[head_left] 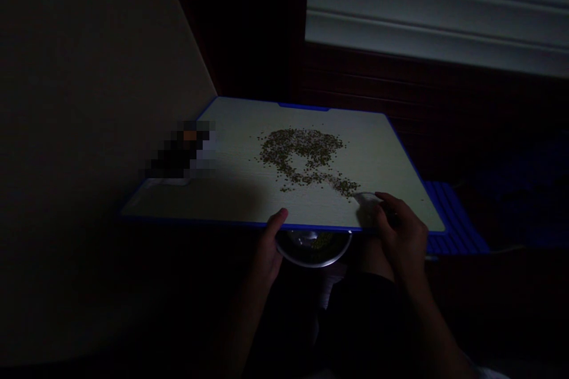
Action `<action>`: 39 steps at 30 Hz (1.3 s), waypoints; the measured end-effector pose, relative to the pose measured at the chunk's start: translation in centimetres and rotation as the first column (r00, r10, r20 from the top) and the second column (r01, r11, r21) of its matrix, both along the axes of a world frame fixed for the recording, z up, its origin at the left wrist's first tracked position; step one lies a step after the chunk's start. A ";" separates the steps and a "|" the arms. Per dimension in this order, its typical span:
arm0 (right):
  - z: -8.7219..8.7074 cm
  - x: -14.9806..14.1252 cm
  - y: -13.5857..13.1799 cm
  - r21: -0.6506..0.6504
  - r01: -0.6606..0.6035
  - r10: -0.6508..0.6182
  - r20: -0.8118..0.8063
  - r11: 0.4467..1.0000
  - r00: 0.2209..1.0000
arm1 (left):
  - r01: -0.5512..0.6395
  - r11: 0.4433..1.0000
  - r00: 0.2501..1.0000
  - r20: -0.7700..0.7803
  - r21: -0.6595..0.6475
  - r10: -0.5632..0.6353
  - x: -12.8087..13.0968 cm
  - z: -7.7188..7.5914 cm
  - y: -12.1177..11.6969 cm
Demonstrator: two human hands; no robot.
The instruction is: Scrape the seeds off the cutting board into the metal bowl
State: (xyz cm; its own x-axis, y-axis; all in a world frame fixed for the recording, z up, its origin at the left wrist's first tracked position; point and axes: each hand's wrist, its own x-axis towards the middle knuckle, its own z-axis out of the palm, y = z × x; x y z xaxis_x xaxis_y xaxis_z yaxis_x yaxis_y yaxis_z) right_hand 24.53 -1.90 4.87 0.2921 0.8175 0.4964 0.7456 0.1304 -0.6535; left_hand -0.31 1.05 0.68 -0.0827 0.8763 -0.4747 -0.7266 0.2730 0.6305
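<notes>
Small green beans lie scattered in a loose patch on a white board with a blue edge. A metal bowl with some green beans inside sits just under the board's near edge, partly hidden by it. My left hand is closed at the bowl's left side, its thumb over the board's near edge and its other fingers mostly hidden. In my right hand is a thin, pale see-through scraper, pinched and touching the board close to the nearest beans.
A blurred-out dark item lies at the board's left edge. Along the left stands a plain wall. A blue striped seat or mat shows on the right, and a pale slatted panel at the back. The room is very dark.
</notes>
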 end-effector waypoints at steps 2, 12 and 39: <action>-0.1 0.0 0.0 0.010 0.022 -0.022 0.003 1.000 1.000 | 0.024 1.000 1.000 -0.002 -0.004 -0.024 0.0 0.1 0.0; -0.4 1.1 1.0 0.004 0.051 -0.051 -0.001 0.999 0.999 | 0.026 0.999 1.000 0.002 -0.034 -0.025 0.1 0.2 -0.1; 0.4 0.9 0.4 -0.056 -0.173 0.171 -0.042 0.983 0.984 | -0.009 1.000 1.000 -0.021 -0.009 0.009 0.1 -0.2 -0.1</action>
State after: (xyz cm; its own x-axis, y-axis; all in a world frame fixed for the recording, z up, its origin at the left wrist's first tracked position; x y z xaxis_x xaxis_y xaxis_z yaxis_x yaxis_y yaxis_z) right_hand 25.43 -1.47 5.27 0.1614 0.8849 0.4370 0.6908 0.2150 -0.6904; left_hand -0.25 0.94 0.45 -0.1003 0.8711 -0.4807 -0.7155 0.2726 0.6433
